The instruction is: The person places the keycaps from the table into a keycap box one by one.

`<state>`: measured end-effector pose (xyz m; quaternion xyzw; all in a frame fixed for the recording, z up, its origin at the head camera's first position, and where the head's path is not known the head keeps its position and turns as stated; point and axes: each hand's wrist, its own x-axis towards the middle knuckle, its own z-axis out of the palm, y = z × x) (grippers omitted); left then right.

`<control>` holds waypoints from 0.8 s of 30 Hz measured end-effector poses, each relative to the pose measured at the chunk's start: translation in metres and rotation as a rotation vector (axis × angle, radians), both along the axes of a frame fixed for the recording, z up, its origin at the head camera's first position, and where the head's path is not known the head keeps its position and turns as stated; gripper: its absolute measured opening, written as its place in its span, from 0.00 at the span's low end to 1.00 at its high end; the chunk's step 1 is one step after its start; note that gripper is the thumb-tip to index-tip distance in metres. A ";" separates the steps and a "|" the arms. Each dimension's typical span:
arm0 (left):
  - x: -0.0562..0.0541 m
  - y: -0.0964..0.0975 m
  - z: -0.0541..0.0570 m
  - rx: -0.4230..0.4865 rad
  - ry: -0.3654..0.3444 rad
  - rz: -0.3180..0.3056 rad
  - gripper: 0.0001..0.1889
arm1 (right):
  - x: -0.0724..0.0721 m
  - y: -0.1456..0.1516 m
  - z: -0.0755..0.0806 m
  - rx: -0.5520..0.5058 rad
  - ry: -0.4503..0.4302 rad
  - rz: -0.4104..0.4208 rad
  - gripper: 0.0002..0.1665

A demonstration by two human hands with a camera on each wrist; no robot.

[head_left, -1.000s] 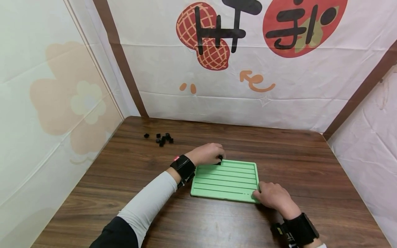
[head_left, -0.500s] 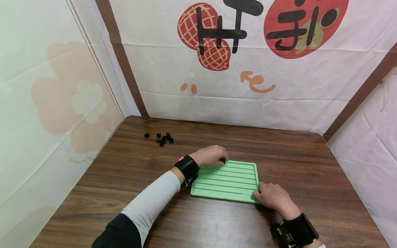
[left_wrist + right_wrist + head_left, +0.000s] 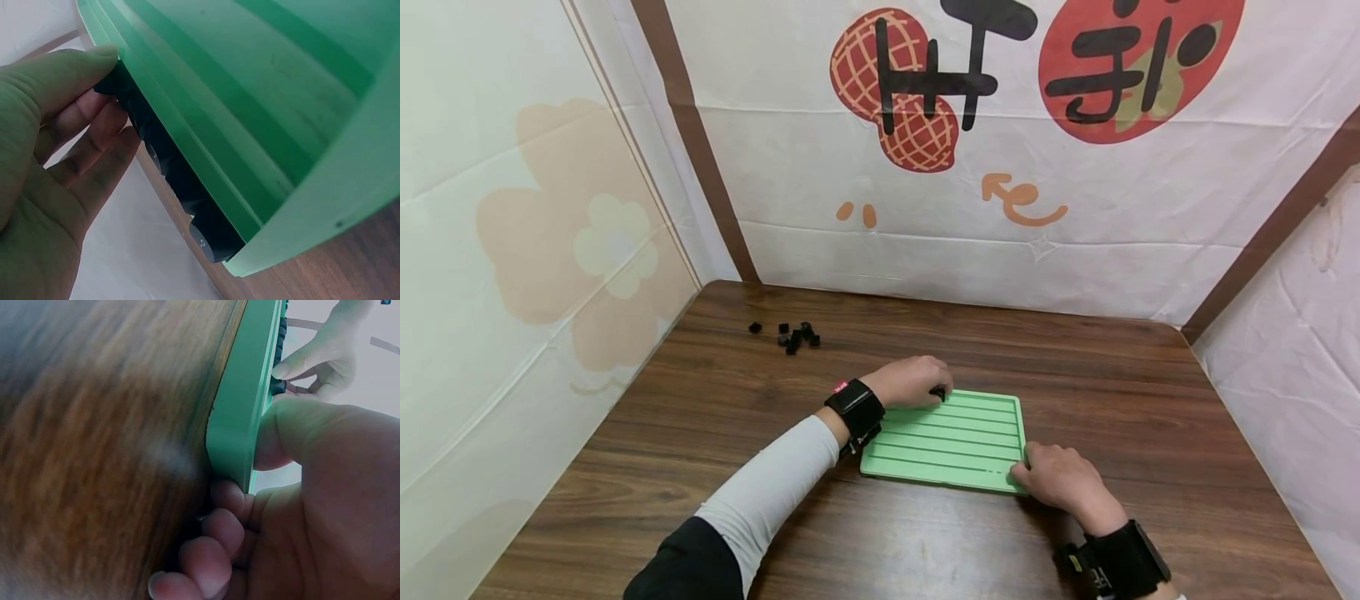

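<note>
The light green ridged tray (image 3: 958, 435) lies flat on the table. At its far edge my left hand (image 3: 913, 382) pinches a black keycap (image 3: 110, 84) between thumb and fingers. In the left wrist view a row of black keycaps (image 3: 209, 232) sits along the tray's outermost groove, one bearing a digit like a 2. From above, the left hand covers most of this row. My right hand (image 3: 1063, 477) grips the tray's near right corner, thumb on the rim and the other fingers curled against its outer side and underside.
Several loose black keycaps (image 3: 795, 337) lie scattered on the wooden table (image 3: 1075, 358) toward the back left, one a bit apart from the others. A printed white cloth (image 3: 925, 258) hangs behind the table, with more cloth at both sides.
My left hand has moved slightly to the right along the tray's far edge, then settled a little closer to me with the keycap. The right hand and tray stay put.
</note>
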<state>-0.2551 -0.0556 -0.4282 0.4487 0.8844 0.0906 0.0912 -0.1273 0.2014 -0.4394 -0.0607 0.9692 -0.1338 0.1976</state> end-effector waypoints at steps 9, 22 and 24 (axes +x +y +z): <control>0.002 0.000 -0.001 -0.009 0.016 -0.002 0.07 | 0.001 0.000 -0.001 -0.002 0.003 0.001 0.13; 0.001 0.000 -0.006 -0.012 0.046 -0.006 0.07 | 0.000 -0.001 0.001 -0.001 -0.010 0.001 0.11; 0.001 0.001 -0.006 -0.017 0.047 -0.006 0.08 | 0.001 0.000 0.001 -0.003 -0.007 0.000 0.11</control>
